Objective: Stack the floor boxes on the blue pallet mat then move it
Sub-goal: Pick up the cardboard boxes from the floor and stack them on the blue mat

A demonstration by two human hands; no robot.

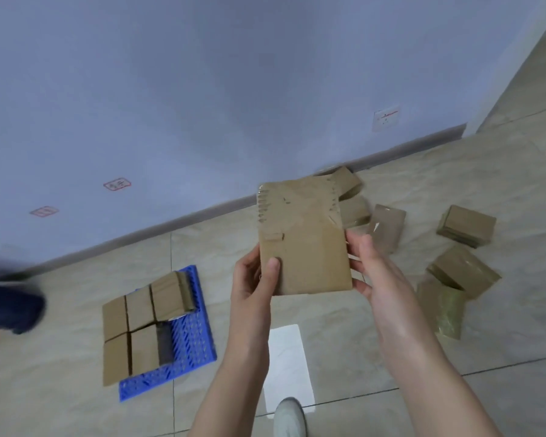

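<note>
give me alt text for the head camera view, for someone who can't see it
Two bare hands, the left hand and the right hand, hold a taped cardboard box above a tiled floor. To the left, a blue pallet mat carries several boxes; more boxes lie scattered on the right near the wall.

Brown cardboard box (303,238), blue pallet mat (196,335) (perforated), beige floor tiles (391,357)

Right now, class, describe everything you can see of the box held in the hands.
The held box is flat, brown cardboard wrapped in glossy clear tape that is wrinkled along its upper edges. It is held up above the floor, its broad face towards the camera. The left hand grips its lower left edge, thumb on the face; the right hand touches its lower right edge.
</note>
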